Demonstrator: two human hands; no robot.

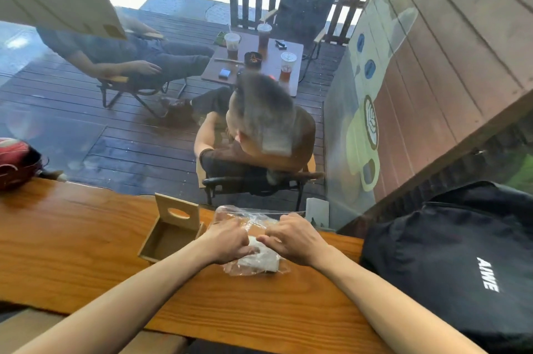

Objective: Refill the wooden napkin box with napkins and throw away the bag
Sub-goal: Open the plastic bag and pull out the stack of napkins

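Observation:
A clear plastic bag (253, 265) lies on the wooden counter (72, 252) and holds a stack of white napkins (259, 257). My left hand (227, 241) and my right hand (294, 238) both pinch the bag's top film, knuckles close together above the napkins. The wooden napkin box (167, 238) sits just left of my left hand. Its lid (177, 212), with an oval slot, stands upright. The inside of the box looks empty.
A black backpack (450, 261) fills the counter's right end. A red helmet (16, 161) rests at the far left. A window directly behind the counter looks onto a deck with seated people. A small white object (317, 211) stands behind the bag.

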